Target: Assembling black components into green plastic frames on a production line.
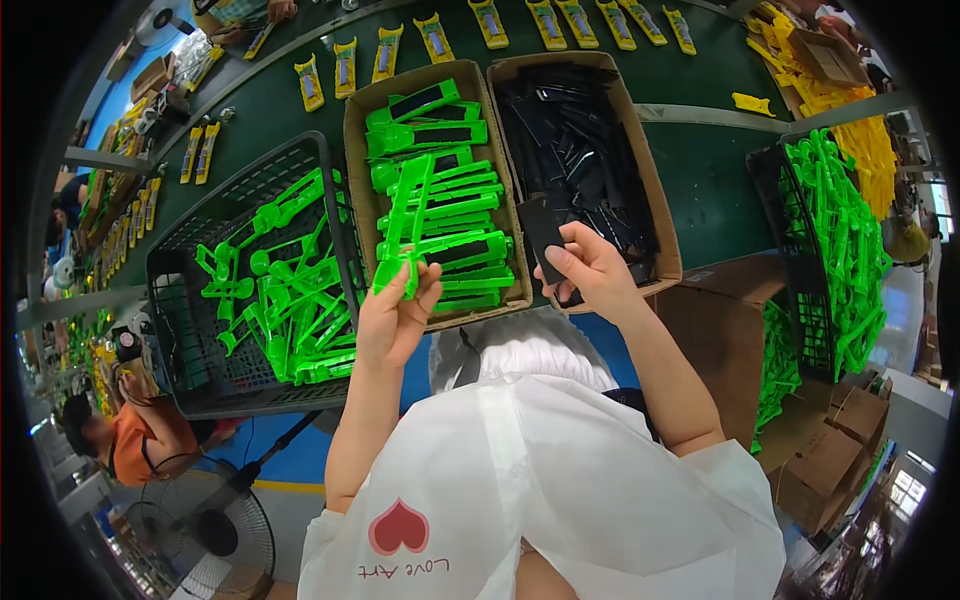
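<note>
My left hand (402,310) is closed on the lower end of a long green plastic part (404,205), which tilts up over a cardboard box (357,170). Rows of similar green parts, several with dark inserts (460,132), fill that box. Between thumb and fingers, my right hand (590,268) pinches a flat black plate (540,228). It is at the near edge of a second cardboard box (668,235) full of loose black pieces (575,135). The two held pieces are apart from each other.
At left stands a black crate (215,400) of loose green parts. Another crate (790,250) of green parts is at right. Yellow parts (435,40) line the far side of the green table (690,160). A fan (215,530) and a person in orange (145,440) are lower left.
</note>
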Demonstrator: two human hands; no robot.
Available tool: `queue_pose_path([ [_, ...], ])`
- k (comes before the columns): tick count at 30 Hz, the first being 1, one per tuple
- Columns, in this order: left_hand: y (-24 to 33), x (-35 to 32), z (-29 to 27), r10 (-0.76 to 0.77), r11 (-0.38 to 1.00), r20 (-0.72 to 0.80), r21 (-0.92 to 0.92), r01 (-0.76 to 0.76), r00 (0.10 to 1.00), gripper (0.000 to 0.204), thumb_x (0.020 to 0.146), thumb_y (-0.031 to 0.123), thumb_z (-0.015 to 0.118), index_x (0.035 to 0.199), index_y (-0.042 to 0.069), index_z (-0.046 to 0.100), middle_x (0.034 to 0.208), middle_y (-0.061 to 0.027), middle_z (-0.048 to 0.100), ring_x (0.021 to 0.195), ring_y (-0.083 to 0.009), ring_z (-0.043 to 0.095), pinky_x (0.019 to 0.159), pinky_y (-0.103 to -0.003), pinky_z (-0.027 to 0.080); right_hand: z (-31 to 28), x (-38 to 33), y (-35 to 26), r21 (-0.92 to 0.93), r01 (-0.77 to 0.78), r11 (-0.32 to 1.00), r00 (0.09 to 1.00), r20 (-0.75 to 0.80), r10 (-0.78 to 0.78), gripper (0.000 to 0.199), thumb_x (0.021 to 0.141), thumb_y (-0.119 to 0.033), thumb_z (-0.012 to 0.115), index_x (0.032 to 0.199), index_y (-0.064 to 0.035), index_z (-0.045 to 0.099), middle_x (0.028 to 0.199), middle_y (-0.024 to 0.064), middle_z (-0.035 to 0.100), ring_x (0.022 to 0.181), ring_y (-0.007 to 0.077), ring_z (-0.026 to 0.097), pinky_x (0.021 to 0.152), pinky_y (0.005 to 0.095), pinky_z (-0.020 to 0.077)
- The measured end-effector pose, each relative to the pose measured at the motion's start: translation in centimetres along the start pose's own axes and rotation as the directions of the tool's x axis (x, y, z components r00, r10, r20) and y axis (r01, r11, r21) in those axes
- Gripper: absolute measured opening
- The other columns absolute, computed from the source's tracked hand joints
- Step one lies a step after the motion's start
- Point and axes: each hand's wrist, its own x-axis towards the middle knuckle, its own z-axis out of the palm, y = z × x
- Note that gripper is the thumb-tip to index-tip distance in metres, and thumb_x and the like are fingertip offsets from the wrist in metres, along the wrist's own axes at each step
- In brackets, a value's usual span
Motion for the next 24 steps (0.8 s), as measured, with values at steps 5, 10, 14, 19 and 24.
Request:
queue_pose_path([
  [5,-2.0,0.0,5.1,-0.098,0.922,0.060,0.381,0.068,0.993,0.030,0.088,0.020,0.047,0.108,-0.002,0.050,0.104,-0.0092,0.053,0.094,-0.0185,0.053,0.077,-0.031,0.045,0.4,0.1,-0.7,-0.273,0.010,0.962,0.995,0.094,0.016,0.018,0.081,-0.016,0.057,0.090,-0.0012,0.053,0.068,0.0015,0.055,0.059,0.0057,0.046,0.053,0.0216,0.0355],
  [10,-2.3,0.2,5.1,-0.016,0.973,0.014,0.232,0.013,1.000,0.031,0.088,0.019,0.047,0.110,-0.003,0.048,0.096,-0.0103,0.056,0.088,-0.0173,0.055,0.077,-0.028,0.046,0.6,0.4,-1.3,-0.174,-0.154,0.973,0.988,-0.062,0.145,0.017,0.077,-0.011,0.063,0.085,0.0008,0.052,0.062,0.0030,0.054,0.045,0.0044,0.044,0.038,0.0182,0.0309],
  [14,-0.5,0.6,2.2,0.213,0.851,-0.040,0.499,-0.165,0.976,0.026,0.085,0.012,0.052,0.107,-0.002,0.052,0.097,-0.0094,0.057,0.080,-0.0172,0.057,0.069,-0.027,0.049,0.3,-0.6,-1.7,-0.201,-0.119,0.972,0.991,-0.092,0.102,0.022,0.078,-0.021,0.063,0.079,-0.0002,0.055,0.056,0.0020,0.056,0.040,0.0039,0.043,0.039,0.0190,0.0328],
  [19,0.7,0.7,2.2,-0.066,0.546,-0.023,0.836,0.056,0.998,0.020,0.081,0.007,0.056,0.099,-0.001,0.059,0.089,-0.0053,0.061,0.071,-0.0111,0.057,0.060,-0.023,0.047,0.5,-1.1,-2.3,-0.347,-0.101,0.932,0.994,0.009,0.111,0.017,0.083,-0.017,0.055,0.081,0.0002,0.054,0.054,0.0023,0.055,0.038,0.0043,0.042,0.037,0.0191,0.0325],
  [24,1.2,0.2,3.2,-0.207,0.510,-0.026,0.850,0.130,0.978,0.016,0.082,0.008,0.055,0.096,0.000,0.060,0.077,-0.0044,0.061,0.061,-0.0089,0.054,0.051,-0.023,0.044,1.5,-0.7,-2.2,-0.515,-0.094,0.852,0.992,0.020,0.122,0.017,0.084,-0.015,0.054,0.080,0.0011,0.053,0.051,0.0018,0.052,0.037,0.0039,0.042,0.036,0.0193,0.0320],
])
